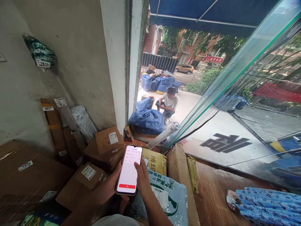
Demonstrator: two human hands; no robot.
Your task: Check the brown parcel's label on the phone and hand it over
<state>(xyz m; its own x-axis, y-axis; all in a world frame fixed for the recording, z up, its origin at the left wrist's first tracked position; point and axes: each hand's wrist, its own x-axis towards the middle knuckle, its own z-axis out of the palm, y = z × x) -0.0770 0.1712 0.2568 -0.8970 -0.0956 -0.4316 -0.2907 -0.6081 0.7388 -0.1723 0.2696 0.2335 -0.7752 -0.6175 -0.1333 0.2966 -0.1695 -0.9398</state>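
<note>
Two hands on one phone (129, 169), held low above a heap of parcels just inside the doorway. On its left edge and back, the left hand (107, 188), fingers curled shut on it. On its right edge, the right hand (142, 177), wrapped round with the thumb lying along the side of the screen. Nothing else in either hand.

Screen lit: a white form with a few lines of text too small to read, and a red button at the bottom with no thumb on it.

Just beneath and ahead: a blue-green printed bag (169, 194), a yellow bag (156, 161), a labelled brown carton (109, 141), a smaller labelled carton (90, 174) and a long carton (178, 169) lying toward the glass door (223, 94).

Number stickers already on several pieces to the left: a green wrapped packet (39, 51) up on the wall, a tall carton (53, 125), a large carton (28, 175).

Seemingly midway: a form up but not confirmed, many parcels loose on the floor.

Outside, a crouching person (169, 103) among blue sacks (148, 121). At lower right, another person's sandalled foot (231, 199).
</note>
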